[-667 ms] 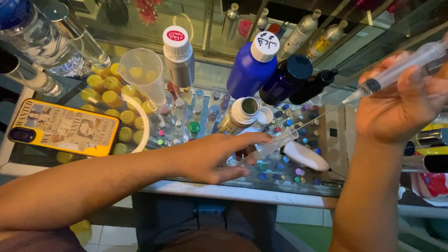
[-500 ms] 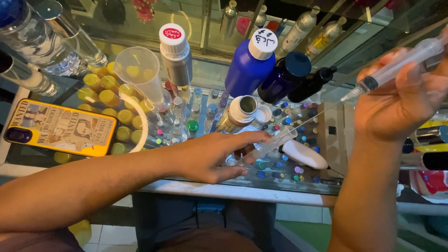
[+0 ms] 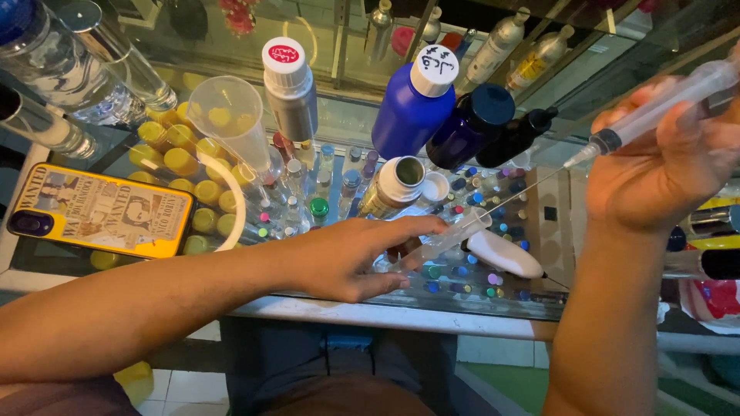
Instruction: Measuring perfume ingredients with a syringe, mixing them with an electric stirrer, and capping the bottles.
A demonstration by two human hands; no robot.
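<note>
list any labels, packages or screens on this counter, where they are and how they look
Phone: far left on the glass, lying flat, yellow case with poster-style pictures.
Grey bottle: back centre, upright, white cap with a round red label.
Blue bottle: right of it, white cap with dark handwriting.
Small open bottle: centre, tilted, yellowish label.

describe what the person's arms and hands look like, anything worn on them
Both forearms are bare, with no sleeves in view. The left hand and right hand wear no gloves, and no rings, watch or bracelets show on either.
</note>
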